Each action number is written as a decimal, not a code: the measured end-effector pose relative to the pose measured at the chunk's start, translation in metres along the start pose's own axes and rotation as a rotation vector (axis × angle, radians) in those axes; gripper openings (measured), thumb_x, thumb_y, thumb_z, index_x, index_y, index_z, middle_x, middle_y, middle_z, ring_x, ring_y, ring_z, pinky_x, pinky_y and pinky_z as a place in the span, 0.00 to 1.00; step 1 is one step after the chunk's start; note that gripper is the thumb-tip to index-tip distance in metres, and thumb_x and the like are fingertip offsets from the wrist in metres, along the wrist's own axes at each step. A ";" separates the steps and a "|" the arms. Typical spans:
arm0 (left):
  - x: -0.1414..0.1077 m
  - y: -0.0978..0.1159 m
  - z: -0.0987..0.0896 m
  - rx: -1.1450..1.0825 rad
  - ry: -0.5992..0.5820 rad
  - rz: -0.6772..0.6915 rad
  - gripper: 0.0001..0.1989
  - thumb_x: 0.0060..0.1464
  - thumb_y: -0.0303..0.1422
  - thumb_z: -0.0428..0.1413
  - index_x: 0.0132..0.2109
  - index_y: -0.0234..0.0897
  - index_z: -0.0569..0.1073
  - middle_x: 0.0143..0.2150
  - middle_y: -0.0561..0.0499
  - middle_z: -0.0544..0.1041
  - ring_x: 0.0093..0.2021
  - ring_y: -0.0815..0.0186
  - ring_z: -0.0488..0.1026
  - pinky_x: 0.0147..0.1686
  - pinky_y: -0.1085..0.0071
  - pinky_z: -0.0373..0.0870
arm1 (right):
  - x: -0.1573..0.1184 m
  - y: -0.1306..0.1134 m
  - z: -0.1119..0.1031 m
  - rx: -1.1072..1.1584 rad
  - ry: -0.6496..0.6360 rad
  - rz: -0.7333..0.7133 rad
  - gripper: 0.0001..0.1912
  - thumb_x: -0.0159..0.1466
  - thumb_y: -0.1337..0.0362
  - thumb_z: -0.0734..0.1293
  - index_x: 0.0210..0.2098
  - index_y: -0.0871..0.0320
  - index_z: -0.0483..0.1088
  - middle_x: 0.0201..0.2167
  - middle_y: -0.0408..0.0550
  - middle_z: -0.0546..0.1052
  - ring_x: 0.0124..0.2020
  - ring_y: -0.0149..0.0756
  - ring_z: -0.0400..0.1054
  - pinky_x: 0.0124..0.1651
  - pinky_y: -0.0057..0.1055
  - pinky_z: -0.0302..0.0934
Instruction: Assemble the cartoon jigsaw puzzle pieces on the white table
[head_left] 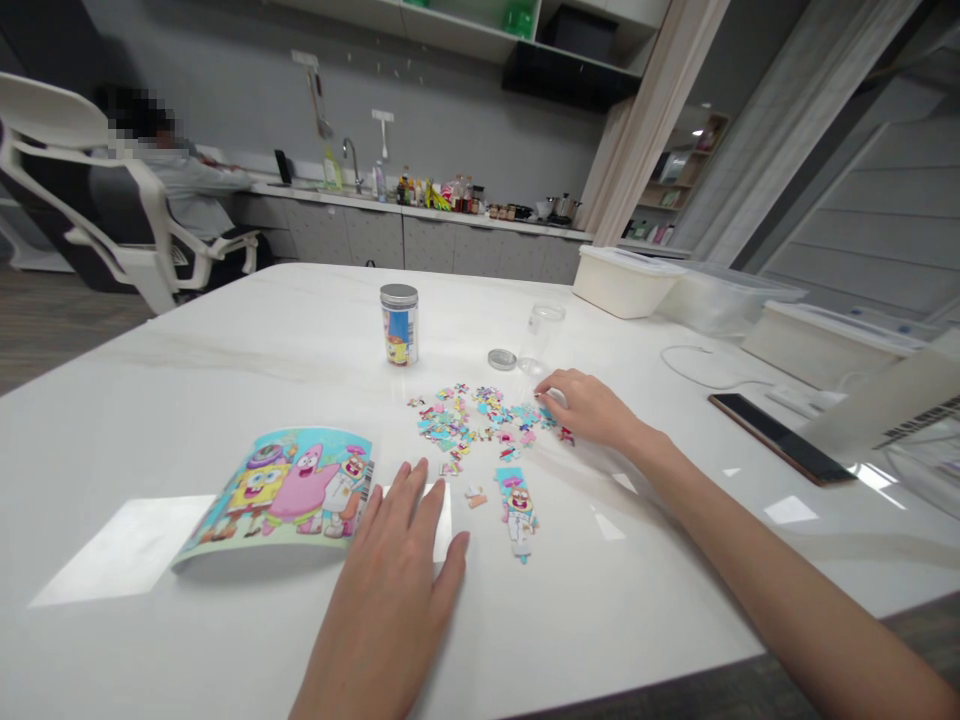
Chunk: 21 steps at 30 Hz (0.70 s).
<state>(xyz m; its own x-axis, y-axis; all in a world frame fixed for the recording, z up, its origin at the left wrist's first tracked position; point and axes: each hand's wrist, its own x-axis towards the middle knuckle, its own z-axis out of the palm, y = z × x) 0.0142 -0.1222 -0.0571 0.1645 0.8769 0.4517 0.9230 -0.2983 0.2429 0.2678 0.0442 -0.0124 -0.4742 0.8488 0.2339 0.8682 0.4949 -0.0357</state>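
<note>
Loose puzzle pieces (450,425) lie in a heap on the white table (285,340). My right hand (574,403) is at the heap's right side, fingertips pinched together on something too small to make out. Flat on the table, fingers spread, my left hand (401,570) rests beside the right edge of a curved picture sheet (300,490) showing cartoon figures. A joined strip of pieces (519,510) forms one figure, right of my left hand. Between them lie a few loose pieces (475,496).
Behind the heap stand a lidded picture tin (400,325), a clear jar (541,340) and a metal lid (502,359). To the right are a phone (780,438), a cable (705,384) and storage boxes (626,283). A person (187,185) sits at the back left.
</note>
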 end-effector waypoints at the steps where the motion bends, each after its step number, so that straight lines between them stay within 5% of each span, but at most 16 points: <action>1: 0.000 0.000 -0.001 -0.004 0.003 0.006 0.19 0.62 0.35 0.45 0.55 0.34 0.69 0.62 0.40 0.68 0.63 0.52 0.62 0.60 0.47 0.61 | 0.000 -0.002 0.000 0.008 0.000 -0.001 0.13 0.66 0.65 0.58 0.44 0.60 0.73 0.44 0.53 0.77 0.46 0.43 0.69 0.50 0.38 0.61; 7: 0.003 0.000 0.000 -0.067 -0.030 0.124 0.18 0.63 0.31 0.44 0.56 0.37 0.69 0.62 0.43 0.69 0.64 0.55 0.61 0.60 0.48 0.62 | -0.001 -0.013 -0.002 0.068 -0.019 -0.024 0.13 0.67 0.64 0.58 0.44 0.59 0.72 0.44 0.53 0.76 0.46 0.43 0.68 0.50 0.38 0.60; 15: 0.007 0.004 -0.004 -0.192 -0.061 0.193 0.17 0.63 0.26 0.43 0.49 0.41 0.73 0.54 0.48 0.75 0.61 0.58 0.66 0.61 0.47 0.62 | -0.001 -0.014 -0.003 0.050 0.064 0.144 0.11 0.66 0.66 0.58 0.38 0.58 0.72 0.40 0.51 0.77 0.43 0.42 0.68 0.46 0.35 0.59; 21: 0.011 0.007 -0.010 -0.308 -0.068 0.212 0.11 0.61 0.26 0.46 0.40 0.39 0.73 0.44 0.50 0.77 0.47 0.63 0.74 0.61 0.48 0.61 | 0.001 -0.006 -0.002 0.002 0.119 0.246 0.12 0.65 0.67 0.57 0.38 0.59 0.72 0.40 0.52 0.76 0.43 0.43 0.68 0.45 0.35 0.59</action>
<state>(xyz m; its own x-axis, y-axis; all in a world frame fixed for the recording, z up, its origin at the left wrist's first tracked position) 0.0189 -0.1186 -0.0416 0.3731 0.8034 0.4641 0.7197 -0.5663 0.4017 0.2621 0.0414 -0.0100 -0.2283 0.9157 0.3307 0.9550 0.2767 -0.1071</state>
